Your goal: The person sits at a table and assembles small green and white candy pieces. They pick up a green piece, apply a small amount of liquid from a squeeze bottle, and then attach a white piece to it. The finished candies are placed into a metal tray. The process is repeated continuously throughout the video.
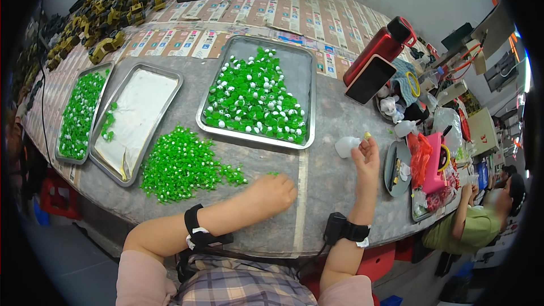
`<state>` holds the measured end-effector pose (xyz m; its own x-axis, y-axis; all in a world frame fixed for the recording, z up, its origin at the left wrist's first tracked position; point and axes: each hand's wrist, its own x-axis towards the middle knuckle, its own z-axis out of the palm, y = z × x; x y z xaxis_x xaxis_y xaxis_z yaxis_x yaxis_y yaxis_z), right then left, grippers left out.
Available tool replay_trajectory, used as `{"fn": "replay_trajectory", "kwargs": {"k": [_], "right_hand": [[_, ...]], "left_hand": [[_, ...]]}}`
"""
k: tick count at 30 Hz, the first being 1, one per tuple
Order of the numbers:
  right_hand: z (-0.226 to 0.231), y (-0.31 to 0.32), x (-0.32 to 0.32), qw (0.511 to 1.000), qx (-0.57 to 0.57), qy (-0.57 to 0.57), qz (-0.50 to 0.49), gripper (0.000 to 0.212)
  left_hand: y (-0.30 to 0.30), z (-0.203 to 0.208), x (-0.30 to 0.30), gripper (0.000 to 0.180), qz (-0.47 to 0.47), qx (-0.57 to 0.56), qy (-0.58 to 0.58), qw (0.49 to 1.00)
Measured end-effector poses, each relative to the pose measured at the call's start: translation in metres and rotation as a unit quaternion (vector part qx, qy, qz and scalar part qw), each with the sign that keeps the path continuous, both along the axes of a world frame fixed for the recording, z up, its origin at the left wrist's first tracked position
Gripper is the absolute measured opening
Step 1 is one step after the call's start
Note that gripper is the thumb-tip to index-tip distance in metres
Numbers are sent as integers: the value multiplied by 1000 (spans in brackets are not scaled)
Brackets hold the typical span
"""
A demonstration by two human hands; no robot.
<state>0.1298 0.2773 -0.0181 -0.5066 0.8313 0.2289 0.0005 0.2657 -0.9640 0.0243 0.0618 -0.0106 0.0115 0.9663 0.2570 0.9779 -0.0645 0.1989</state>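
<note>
My left hand (276, 192) is closed over the grey tabletop, fingers curled under; whatever they hold is hidden. A few tiny green bits show just beyond its knuckles. To its left lies a loose heap of small green pieces with white dots (178, 164). My right hand (367, 157) is raised at the right, its fingers bent around the neck end of a small white squeeze bottle (344, 147). A yellowish tip pokes up by the fingertips. Beyond my hands, a large metal tray (306, 136) carries a pile of green pieces with white-and-black balls.
Two narrower trays stand at left: one full of green pieces (82, 116), one lined in white (136, 96). A red thermos (377, 48) with a phone (371, 79), a grey dish (391, 178) and a pink container (433, 164) are at right. A co-worker (481, 215) sits beyond.
</note>
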Motion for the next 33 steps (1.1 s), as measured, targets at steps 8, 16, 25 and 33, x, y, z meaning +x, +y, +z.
{"fn": "replay_trajectory", "kwargs": {"k": [8,16,25,33], "right_hand": [[-12,-2,-6,995,-36,-85,39,42],[60,-76,-37,996,-12,49,77,34],[66,-118,-40,989,46,142,14,60],[54,-128,-39,979,102,173,27,61]], "left_hand": [[-43,31,-17,13,137,31,-653,745],[-66,13,-26,19,109,107,-859,489],[-67,10,-37,20,144,95,-922,347],[-65,0,-34,13,121,117,-929,329]]}}
